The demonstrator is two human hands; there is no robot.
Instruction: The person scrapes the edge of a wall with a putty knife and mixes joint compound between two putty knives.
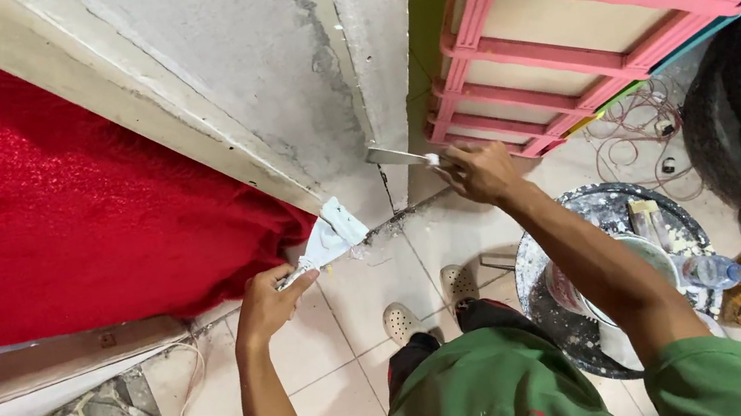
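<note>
At the centre of the frame, the right hand (pixel 478 174) grips a putty knife (pixel 397 157) with its blade flat on the grey wall (pixel 266 74), while the left hand (pixel 267 302) pinches a trowel (pixel 327 238) smeared with white filler just below. Keeping the blade low and pressure even would likely spread the filler smoothly. At lower right, a paint-spattered basin (pixel 551 308) holds a bucket (pixel 648 255), a brush and a plastic bottle (pixel 712 272).

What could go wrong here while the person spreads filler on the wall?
1. The left hand holds a loaded scraper right beside the red carpet; filler may drip and stain it.
2. The right hand works a putty knife near the pink frame; it may get smeared.
3. The splattered round tray sits close behind the feet; a step back could tip it.
</note>
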